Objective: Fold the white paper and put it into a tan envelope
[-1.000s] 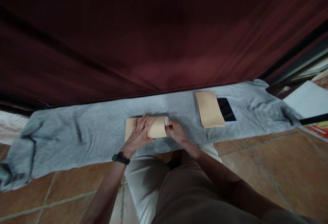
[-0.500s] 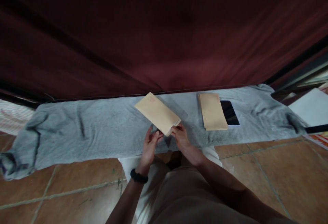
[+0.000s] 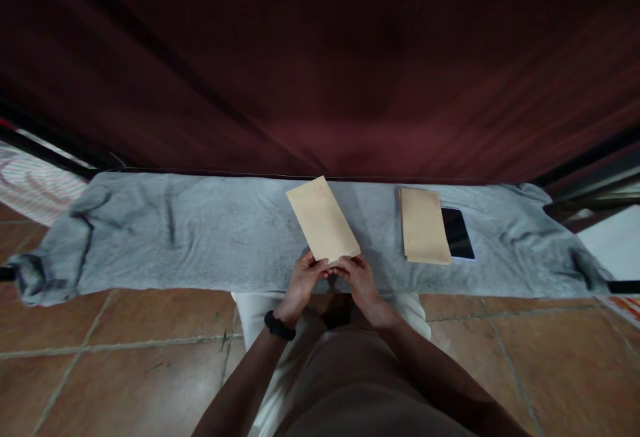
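Note:
A tan paper envelope [image 3: 323,219] with faint red print at its far end slants away from me above the grey cloth. My left hand [image 3: 305,278] is closed on its near left corner. At the near right corner, my right hand [image 3: 357,277] pinches the same end, thumbs close together. A pale strip shows along that near edge, and I cannot make out whether it is a flap or paper inside. To the right lies a stack of similar tan envelopes [image 3: 425,227], partly over a dark-screened tablet or phone [image 3: 457,234].
Grey plush cloth [image 3: 225,237] covers the long narrow surface before me. Behind it hangs a dark red curtain [image 3: 320,90]. A white sheet-like object [image 3: 613,240] sits at the far right, beside a dark frame. Terracotta tiles [image 3: 165,337] make up the floor.
The held envelope has turned clockwise to point more directly away from me. My left hand has closed onto its near edge, and both hands are now closer together. The view has tilted slightly.

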### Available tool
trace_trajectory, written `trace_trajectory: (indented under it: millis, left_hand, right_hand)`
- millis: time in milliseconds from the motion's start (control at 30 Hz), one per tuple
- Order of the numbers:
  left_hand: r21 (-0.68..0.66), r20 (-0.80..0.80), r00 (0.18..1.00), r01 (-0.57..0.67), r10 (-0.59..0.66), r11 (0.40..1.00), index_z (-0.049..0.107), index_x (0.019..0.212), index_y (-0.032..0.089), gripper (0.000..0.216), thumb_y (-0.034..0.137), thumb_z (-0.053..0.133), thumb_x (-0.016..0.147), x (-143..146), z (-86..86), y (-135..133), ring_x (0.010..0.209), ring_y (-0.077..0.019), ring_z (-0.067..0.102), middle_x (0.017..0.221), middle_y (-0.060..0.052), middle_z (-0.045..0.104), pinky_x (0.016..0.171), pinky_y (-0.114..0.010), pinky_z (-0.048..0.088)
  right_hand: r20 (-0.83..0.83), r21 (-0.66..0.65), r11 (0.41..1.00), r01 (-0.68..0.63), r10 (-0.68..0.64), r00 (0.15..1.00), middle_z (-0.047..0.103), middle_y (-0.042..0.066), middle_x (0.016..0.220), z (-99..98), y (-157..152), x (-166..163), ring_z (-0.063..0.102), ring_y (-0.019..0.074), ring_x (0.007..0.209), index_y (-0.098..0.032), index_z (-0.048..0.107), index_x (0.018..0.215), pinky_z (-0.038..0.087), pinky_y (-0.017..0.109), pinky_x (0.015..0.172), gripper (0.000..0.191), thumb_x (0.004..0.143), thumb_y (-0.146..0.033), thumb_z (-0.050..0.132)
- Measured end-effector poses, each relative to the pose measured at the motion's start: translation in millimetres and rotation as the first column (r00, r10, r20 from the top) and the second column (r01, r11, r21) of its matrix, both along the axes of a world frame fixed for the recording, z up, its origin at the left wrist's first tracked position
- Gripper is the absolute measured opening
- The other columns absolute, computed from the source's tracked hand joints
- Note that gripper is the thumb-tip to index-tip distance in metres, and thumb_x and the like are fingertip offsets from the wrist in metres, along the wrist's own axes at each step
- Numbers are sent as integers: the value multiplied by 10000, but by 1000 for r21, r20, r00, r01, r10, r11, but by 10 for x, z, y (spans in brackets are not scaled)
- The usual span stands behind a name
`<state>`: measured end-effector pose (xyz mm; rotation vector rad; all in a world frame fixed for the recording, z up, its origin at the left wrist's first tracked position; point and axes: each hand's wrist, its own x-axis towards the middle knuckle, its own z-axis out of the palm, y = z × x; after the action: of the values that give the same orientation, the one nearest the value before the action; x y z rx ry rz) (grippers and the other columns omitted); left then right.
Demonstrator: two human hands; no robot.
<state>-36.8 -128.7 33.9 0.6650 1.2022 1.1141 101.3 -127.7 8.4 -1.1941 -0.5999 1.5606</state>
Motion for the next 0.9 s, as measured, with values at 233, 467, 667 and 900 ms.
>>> trace_trajectory:
  millis: [233, 467, 667, 900]
  left_hand:
    - [-1, -107, 990, 97, -97, 995, 723, 930, 163, 355, 333, 850, 646, -228, -86, 87, 529, -124, 604, 730, -6, 726, 513, -240, 456]
    - [-25, -151, 977, 150, -152, 988, 696, 900, 183, 323, 311, 825, 633, -313, -180, 98, 523, -132, 604, 679, 10, 690, 495, -239, 442]
    - [-25, -183, 982, 33, -37, 999, 651, 1142, 180, 542, 259, 791, 625, -240, -239, 71, 489, -136, 604, 696, 30, 695, 472, -241, 455]
    - [15, -355, 935, 13, -7, 1000, 437, 1521, 211, 857, 242, 744, 721, -191, -299, -8, 520, -135, 603, 788, 30, 681, 520, -263, 505]
  right_hand:
    - [-32, -55, 998, -21, 19, 999, 755, 25, 933, -20, 59, 228, 735, 212, 821, -241, 653, 901, 634, 347, 721, 317, 725, -469, 786]
    - [202, -39, 996, -74, 81, 976, 719, -12, 786, -59, 161, 339, 684, 190, 668, -243, 687, 820, 630, 343, 626, 241, 673, -412, 775]
    - [539, 42, 984, -175, 125, 833, 708, -11, 807, -141, 152, 386, 626, 174, 564, -254, 660, 1041, 567, 317, 535, 267, 780, -309, 657]
    - [955, 229, 842, -488, -97, 280, 643, 164, 1303, -43, 2, 360, 621, 297, 1193, -197, 588, 1355, 524, 461, 1019, 408, 952, -177, 529]
